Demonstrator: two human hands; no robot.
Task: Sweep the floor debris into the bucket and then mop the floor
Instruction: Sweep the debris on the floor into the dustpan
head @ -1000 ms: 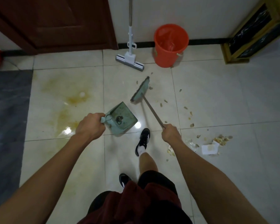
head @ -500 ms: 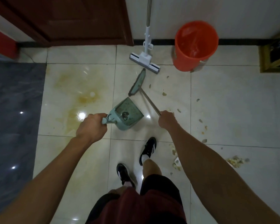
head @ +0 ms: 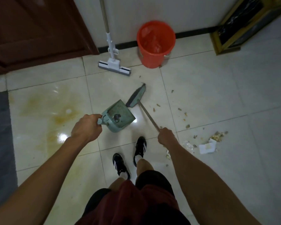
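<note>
Head: orange bucket [head: 156, 44] upright, open-topped, by wall.

Dim indoor shot, wide-angle, slightly soft.

The room is dark overall; small bright glints of overhead light sit on the glossy floor tiles [head: 201, 98], one beside the dustpan [head: 120, 116]. The door [head: 36, 30] is nearly lost in shadow. Straight lines bow near the edges. Forearms at the bottom corners look stretched and slightly blurred.
</note>
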